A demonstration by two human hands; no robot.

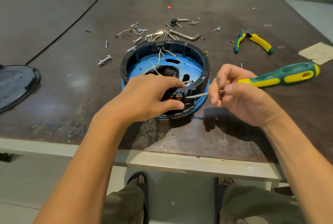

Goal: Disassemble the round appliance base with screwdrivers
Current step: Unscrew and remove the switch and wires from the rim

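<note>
The round appliance base (201,56), a black ring over a blue plate with white wires inside, sits at the middle of the brown table (75,79). My left hand (149,97) grips its near rim around a black switch block (180,95) with red parts. My right hand (239,97) holds a green and yellow screwdriver (281,77) by the metal shaft, handle pointing right. The flat tip touches the switch block at the rim.
Loose screws, bolts and hex keys (162,33) lie scattered behind the base. Green and yellow pliers (252,41) rest at the right rear. A removed dark cover (16,85) lies at the left edge. Paper scraps (317,52) sit far right.
</note>
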